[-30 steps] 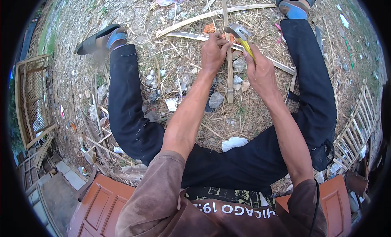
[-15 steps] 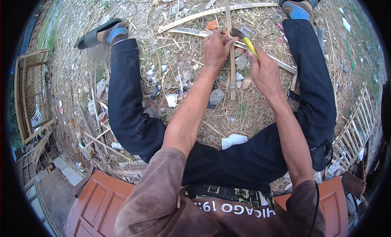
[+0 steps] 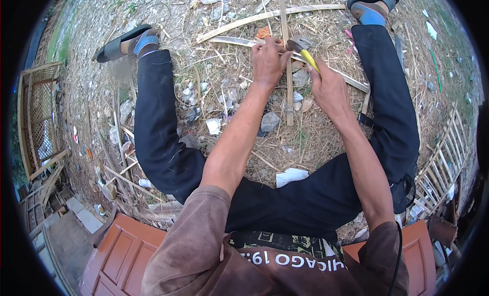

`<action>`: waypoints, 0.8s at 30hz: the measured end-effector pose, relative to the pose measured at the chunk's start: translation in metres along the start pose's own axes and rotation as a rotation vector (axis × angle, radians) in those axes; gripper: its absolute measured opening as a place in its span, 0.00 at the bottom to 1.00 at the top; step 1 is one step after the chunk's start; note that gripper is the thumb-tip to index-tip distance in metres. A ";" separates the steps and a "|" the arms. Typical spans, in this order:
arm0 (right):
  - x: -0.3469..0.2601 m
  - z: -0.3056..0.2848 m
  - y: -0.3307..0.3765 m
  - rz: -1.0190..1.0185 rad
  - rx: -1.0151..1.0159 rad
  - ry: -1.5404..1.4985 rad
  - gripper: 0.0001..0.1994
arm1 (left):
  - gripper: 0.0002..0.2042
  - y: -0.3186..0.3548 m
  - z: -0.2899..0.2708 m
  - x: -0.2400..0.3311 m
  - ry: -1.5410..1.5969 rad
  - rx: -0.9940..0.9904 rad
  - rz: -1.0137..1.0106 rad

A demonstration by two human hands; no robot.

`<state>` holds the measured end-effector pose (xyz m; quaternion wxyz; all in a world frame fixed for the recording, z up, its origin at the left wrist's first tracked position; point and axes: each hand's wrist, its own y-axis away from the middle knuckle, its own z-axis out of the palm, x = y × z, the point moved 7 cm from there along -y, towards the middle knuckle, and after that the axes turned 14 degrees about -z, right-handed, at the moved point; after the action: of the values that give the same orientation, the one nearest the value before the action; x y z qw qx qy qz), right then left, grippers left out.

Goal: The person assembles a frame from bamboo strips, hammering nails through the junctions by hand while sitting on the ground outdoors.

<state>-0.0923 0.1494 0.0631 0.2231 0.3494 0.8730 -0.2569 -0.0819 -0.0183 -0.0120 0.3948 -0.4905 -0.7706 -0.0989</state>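
1. Head view: the left hand pinches the upright bamboo strip, fingers closed on it just beside the hammer.
2. The right hand grips the hammer's yellow handle, fist closed.
3. Risk: a glancing blow could hit the left fingers, which sit close to the hammer, or split the strip.

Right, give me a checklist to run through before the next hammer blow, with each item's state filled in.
1. Right hand gripped on the yellow-handled hammer: ok.
2. Left hand steadying the upright bamboo strip: ok.
3. Left fingers away from the hammer head: not ok, they sit right beside it.
4. Nail in place under the head: cannot tell, hidden.
5. Crossing bamboo slat lying flat on the ground: ok.
6. Legs away from the strike spot: ok, spread to either side.
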 end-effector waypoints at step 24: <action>-0.015 -0.006 -0.006 -0.002 0.026 0.003 0.11 | 0.22 0.000 -0.007 -0.001 -0.058 0.049 0.020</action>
<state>-0.0882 0.1421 0.0777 0.2170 0.3515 0.8703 -0.2681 -0.0785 -0.0225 -0.0082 0.3852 -0.4908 -0.7790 -0.0618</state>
